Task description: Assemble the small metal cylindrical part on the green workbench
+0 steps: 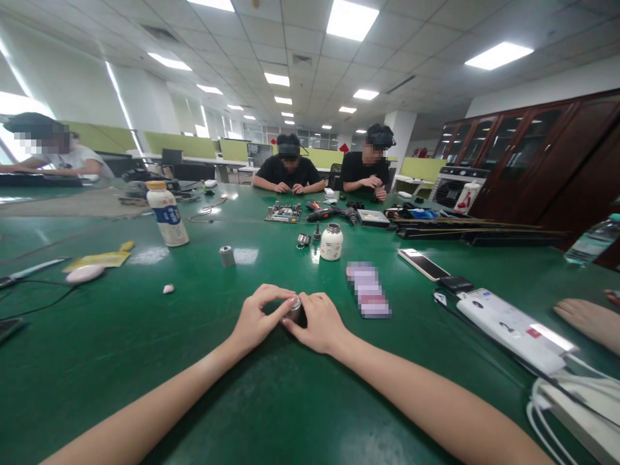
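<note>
So the metal cylinder (292, 312) looks roughly upright, on the near side of the white jar (332, 245), left hand (258, 314) and right hand (318, 323) both gripping it, neither closer.

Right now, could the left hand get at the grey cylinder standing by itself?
Probably yes: nothing visible stands between the left hand and that grey cylinder, though this hand is touching a metal piece.
</note>
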Demonstrator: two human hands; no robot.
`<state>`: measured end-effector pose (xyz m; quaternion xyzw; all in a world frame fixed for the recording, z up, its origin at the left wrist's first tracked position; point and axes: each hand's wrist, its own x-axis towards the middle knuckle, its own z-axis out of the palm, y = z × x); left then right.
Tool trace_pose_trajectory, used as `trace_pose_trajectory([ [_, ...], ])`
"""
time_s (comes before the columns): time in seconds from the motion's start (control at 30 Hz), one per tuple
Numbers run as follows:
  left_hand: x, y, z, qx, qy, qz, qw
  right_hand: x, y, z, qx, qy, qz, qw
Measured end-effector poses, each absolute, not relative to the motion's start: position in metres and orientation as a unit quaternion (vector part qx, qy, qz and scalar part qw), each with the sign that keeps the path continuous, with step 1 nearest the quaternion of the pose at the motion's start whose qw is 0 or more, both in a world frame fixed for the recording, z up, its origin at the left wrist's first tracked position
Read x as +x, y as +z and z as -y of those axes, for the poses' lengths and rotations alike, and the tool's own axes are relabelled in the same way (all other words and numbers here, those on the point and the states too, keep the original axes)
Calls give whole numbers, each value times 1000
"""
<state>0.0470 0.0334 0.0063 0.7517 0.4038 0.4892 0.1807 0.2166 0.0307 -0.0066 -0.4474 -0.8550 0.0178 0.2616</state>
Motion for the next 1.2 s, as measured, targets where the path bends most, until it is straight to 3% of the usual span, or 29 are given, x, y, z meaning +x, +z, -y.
trace_pose_trajectory([
  [0.13, 49, 12, -33, 748, 492, -406, 185, 216, -6, -30, -450, 16, 853, 263],
  [0.33, 38, 9, -40, 723, 516, -457, 53, 216, -7, -30, -465, 12, 844, 269],
  [0.57, 4, -16, -58, 722, 369, -585, -22, 217, -6, -28, -463, 20, 846, 264],
  [0.8, 35, 5, -39, 706, 511, -490, -6, 216, -6, -28, -461, 19, 847, 264],
  [0.97, 53, 1, -31, 739, 494, -453, 66, 216, -6, -30, -457, 22, 853, 251],
  [1.2, 51, -6, -32, 747, 504, -427, 80, 216, -10, -32, -454, 27, 855, 250],
])
